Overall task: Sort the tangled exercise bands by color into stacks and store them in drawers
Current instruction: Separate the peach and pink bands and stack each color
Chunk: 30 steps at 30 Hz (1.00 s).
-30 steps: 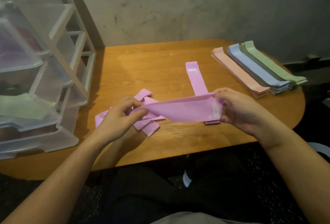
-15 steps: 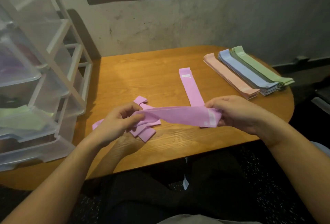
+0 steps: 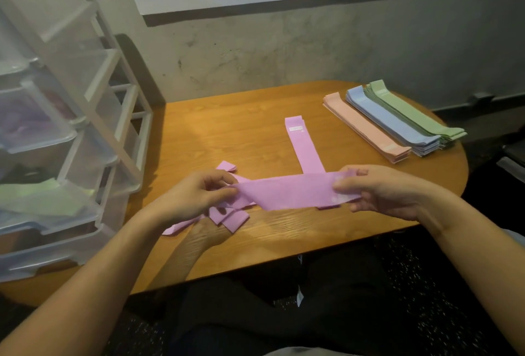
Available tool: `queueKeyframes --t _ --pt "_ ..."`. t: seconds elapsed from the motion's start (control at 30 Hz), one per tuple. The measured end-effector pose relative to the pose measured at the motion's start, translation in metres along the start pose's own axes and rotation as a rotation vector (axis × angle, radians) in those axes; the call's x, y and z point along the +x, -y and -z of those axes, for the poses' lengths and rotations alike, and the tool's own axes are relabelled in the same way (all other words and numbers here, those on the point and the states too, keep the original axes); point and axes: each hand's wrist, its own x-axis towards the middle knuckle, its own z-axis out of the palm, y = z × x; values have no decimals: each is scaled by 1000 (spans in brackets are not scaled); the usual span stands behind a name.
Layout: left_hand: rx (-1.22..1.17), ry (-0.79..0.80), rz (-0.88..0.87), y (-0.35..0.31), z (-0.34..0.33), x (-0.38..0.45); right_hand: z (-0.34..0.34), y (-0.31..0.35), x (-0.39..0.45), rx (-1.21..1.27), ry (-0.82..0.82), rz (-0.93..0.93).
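Note:
A pink exercise band (image 3: 287,192) is stretched flat between my hands just above the wooden table (image 3: 255,128). My left hand (image 3: 196,196) pinches its left end and my right hand (image 3: 380,189) pinches its right end. Under my left hand lies a small tangle of pink bands (image 3: 230,216). One straightened pink band (image 3: 304,145) lies lengthwise on the table behind the held one. At the far right sit three sorted stacks: peach (image 3: 366,128), blue (image 3: 395,122) and green (image 3: 417,117).
A clear plastic drawer unit (image 3: 56,139) in a white frame stands at the table's left; its drawers are pulled out, one holding green bands (image 3: 42,196), one something purple. A wall runs behind the table. My dark-clad legs are below the front edge.
Both hands lowered the pink band slightly and drew it flatter and wider between them. My head tilted up, so more of the wall shows.

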Motion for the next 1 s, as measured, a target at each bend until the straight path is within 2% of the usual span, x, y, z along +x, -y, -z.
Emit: queueKeyframes --t 0.13,0.27,0.33,0.43,0.53,0.63,0.8,0.9,1.0 --pt "61 80 50 3 5 4 15 2 0 163 -66 33" --pt "72 132 58 5 3 10 24 -4 8 142 -198 103" --pt "-4 124 88 6 1 13 31 -5 10 95 -276 137" --pt "-234 36 145 6 -3 18 41 -9 12 -14 -337 139" --pt "-416 -56 164 5 -12 26 51 -16 16 -55 -320 112" --pt "-444 -143 170 4 -18 37 59 -20 20 -22 -278 127" --pt "-374 -251 166 7 -20 58 70 -26 28 63 -327 243" --pt "-400 -343 150 7 -24 71 78 -26 28 65 -299 182" --pt "-538 -424 145 5 -27 83 82 -26 29 -59 -306 110"
